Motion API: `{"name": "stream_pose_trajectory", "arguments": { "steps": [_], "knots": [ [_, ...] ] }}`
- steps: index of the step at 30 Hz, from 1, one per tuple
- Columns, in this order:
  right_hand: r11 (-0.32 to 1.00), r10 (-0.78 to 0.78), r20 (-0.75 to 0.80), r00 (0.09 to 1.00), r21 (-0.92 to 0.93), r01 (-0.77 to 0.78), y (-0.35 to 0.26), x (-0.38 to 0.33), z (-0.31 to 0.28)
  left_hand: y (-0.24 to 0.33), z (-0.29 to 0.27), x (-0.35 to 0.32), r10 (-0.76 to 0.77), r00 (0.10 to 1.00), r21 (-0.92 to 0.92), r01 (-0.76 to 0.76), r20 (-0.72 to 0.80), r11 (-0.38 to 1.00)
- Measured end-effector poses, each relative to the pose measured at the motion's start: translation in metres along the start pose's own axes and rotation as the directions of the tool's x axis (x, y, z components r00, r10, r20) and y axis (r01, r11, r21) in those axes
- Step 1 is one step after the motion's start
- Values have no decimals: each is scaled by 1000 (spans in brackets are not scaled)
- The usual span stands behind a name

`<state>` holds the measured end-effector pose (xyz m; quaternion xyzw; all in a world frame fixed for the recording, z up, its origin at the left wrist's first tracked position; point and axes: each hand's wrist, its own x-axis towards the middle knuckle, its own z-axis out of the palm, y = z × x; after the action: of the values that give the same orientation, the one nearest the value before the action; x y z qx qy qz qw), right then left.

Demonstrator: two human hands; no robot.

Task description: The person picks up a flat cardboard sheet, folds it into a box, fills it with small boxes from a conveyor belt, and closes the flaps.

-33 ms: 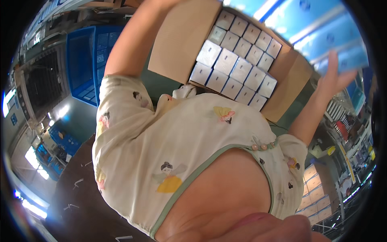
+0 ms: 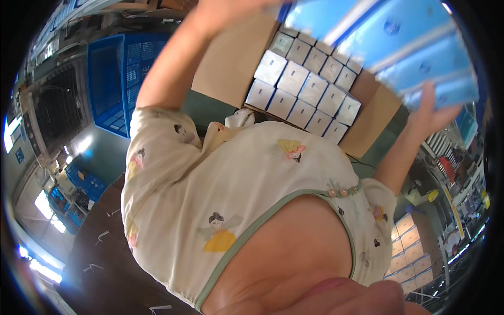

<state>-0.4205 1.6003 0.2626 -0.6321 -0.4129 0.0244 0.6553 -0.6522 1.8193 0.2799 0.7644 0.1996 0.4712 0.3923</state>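
Observation:
A row of shiny blue boxes [image 2: 391,29], pressed side by side, is held up between my two hands over the far right of an open cardboard carton [image 2: 228,65]. My left hand [image 2: 236,10] reaches to the row's left end; its fingertips are partly cut off by the upper edge of the view. Against the right end lies my right hand [image 2: 433,115], thumb up and slightly blurred. Inside the carton stand several rows of small boxes with silvery white ends [image 2: 294,79]. The held row hides part of the far rows.
A blue plastic crate [image 2: 107,84] stands at the left. The carton's right flap [image 2: 380,113] is folded outward. Stacked brown cartons [image 2: 409,249] are at the lower right. A dark brown surface [image 2: 110,262] with small white scraps lies at the lower left.
Both hands have brought the row of blue boxes lower and nearer in the view. It now covers more of the carton's far rows. My left hand shows more than before.

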Motion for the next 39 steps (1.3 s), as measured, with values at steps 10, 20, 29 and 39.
{"name": "stream_pose_trajectory", "arguments": {
  "steps": [10,20,29,39],
  "knots": [
    [542,822,414,391,-779,-315,147,-98,-57,-110,93,-172,-751,586,842,205,303,499],
    [426,809,557,190,-777,464,240,-47,-7,-181,141,-108,-796,-9,795,65,605,603],
    [569,809,586,-53,-802,-182,274,-111,44,-167,131,-127,-661,195,656,100,724,748],
    [564,790,548,277,-825,23,196,-93,48,33,-49,-12,20,730,-654,601,683,459]
  ]
}}
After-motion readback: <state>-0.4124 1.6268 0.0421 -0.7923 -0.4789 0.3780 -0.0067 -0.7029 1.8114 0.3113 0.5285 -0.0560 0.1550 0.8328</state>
